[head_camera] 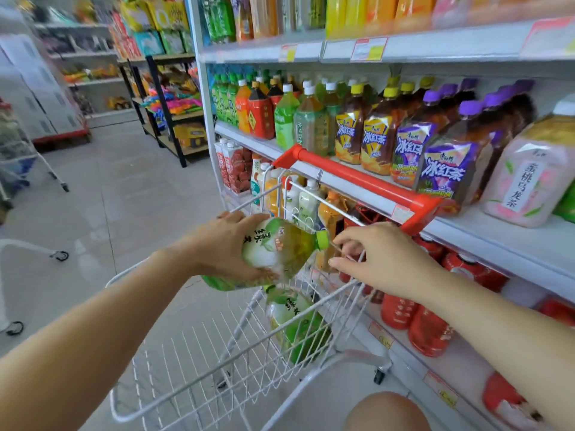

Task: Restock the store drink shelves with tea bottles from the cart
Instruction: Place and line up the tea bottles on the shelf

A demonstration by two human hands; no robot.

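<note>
bottle [280,247] lies sideways in your left hand's [224,247] grip, cap [322,239] toward your right hand [382,256]. those fingers [351,245] curl loosely, holding nothing.

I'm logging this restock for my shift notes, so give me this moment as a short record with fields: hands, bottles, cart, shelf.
left hand: grips a green tea bottle, held sideways over the cart
right hand: beside that bottle's green cap, fingers curled; whether it holds anything is unclear
second green tea bottle: lies inside the cart
shelf: iced tea bottles with yellow and purple caps stand in rows
progress: held bottle not yet on the shelf
</note>
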